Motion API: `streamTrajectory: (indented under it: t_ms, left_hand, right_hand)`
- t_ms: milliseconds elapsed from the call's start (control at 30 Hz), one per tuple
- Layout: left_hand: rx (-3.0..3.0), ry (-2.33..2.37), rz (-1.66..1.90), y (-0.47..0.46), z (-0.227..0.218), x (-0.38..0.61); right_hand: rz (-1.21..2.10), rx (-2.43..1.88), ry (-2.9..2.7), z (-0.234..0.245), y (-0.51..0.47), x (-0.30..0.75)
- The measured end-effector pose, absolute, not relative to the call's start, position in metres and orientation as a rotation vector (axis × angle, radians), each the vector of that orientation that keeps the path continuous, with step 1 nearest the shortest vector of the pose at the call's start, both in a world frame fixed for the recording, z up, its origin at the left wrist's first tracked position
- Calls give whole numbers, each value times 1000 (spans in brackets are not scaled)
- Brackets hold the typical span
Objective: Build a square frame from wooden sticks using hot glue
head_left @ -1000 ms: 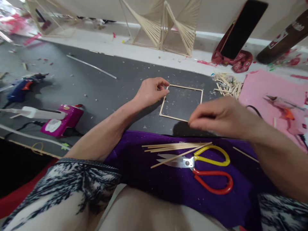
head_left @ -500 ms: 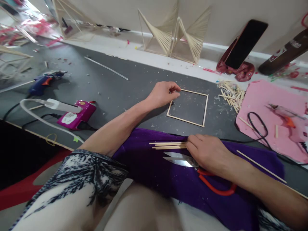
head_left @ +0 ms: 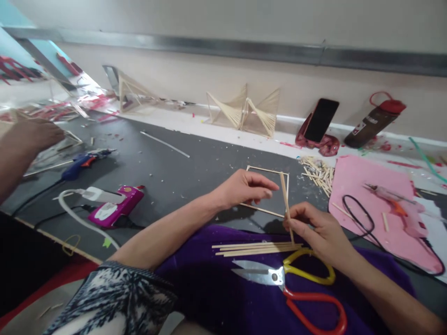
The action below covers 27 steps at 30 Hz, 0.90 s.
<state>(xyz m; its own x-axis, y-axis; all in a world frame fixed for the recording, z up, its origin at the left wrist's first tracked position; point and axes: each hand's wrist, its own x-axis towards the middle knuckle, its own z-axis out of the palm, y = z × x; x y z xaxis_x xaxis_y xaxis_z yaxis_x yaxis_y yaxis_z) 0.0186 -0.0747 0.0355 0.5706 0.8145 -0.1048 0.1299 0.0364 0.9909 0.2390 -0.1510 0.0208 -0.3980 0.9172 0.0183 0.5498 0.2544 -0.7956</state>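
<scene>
Between the thumb and fingers of my right hand (head_left: 314, 228), a thin wooden stick (head_left: 284, 193) is held up, tilted slightly. My left hand (head_left: 246, 188) is just left of it, fingers apart and holding nothing, above a square stick frame (head_left: 263, 210). That frame lies on the grey table, partly hidden by my left hand. Several more sticks (head_left: 244, 249) lie side by side on the purple cloth (head_left: 195, 274) over my lap. Below them rest scissors (head_left: 275, 276) with one yellow and one red handle, blades pointing left.
A pink glue gun (head_left: 401, 209) lies on a pink sheet (head_left: 352, 186) beside a pile of short sticks (head_left: 319, 174). At left are a blue glue gun (head_left: 78, 165), a magenta power strip (head_left: 117, 207) and another person's hand (head_left: 38, 135). A phone (head_left: 321, 120) and bottle (head_left: 375, 121) stand behind.
My right hand has risen from the sticks on the cloth and now holds one up. My left hand has come off the frame's corner. The view has tilted up; another person's hand appears at left.
</scene>
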Motion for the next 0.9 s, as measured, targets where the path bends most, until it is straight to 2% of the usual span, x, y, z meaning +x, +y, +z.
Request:
streamTrajectory:
  t_ms: [367,667,900]
  left_hand:
    - [1390,771,645,-100,38,34]
    - [1173,821,1065,-86,51,22]
    - [1072,839,1113,-79,47,22]
  right_hand:
    - [1052,-1166,-1962,5,-152,228]
    - [1180,-1140,-1932,6,-151,226]
    - [1128,-1241,-1942,9,-144,232]
